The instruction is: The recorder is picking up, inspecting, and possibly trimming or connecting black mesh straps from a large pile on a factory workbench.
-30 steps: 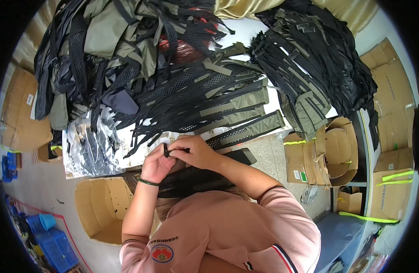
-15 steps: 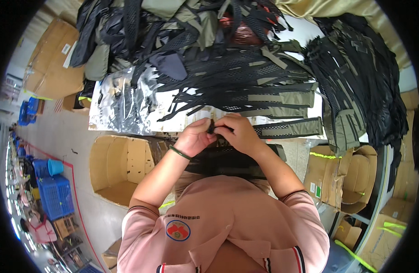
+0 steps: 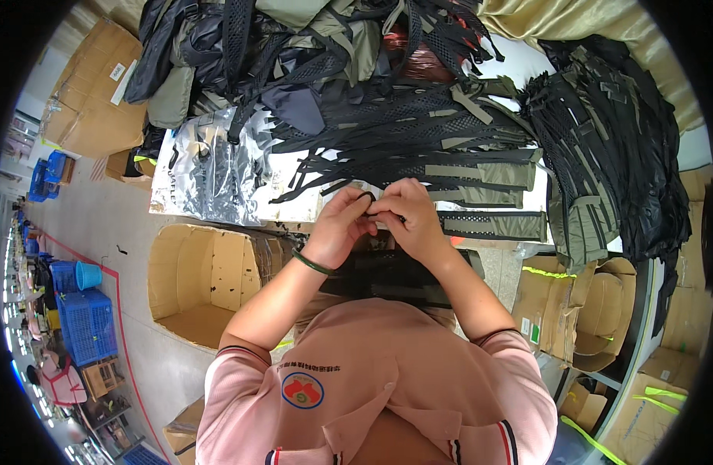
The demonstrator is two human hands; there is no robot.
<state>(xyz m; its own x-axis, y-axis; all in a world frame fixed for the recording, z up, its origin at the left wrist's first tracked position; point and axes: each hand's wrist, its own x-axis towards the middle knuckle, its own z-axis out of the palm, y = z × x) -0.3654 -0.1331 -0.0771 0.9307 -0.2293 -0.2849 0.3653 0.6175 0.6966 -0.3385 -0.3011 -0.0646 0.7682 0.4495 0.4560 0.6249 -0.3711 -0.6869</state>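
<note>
A: Pinching a thin black strap [image 3: 366,198], the left hand [image 3: 341,226] and the right hand [image 3: 409,219] meet fingertip to fingertip at the near edge of the table [image 3: 294,208]. Is either hand free?

B: No. Both are closed on the strap; the strap's loop shows just above the left thumb, between the two hands.

A: What lies beyond the hands?

B: A spread of black mesh straps with olive bands [image 3: 418,147], and past it a heap of dark bags [image 3: 294,46].

A: And to the sides?

B: Left of the left hand, clear plastic bags [image 3: 209,174] lie on the table, with an open cardboard box [image 3: 209,283] below them on the floor. Right of the right hand, a stack of black and olive panels [image 3: 604,163] hangs over the table edge. A green bangle [image 3: 310,262] sits on the left wrist.
</note>
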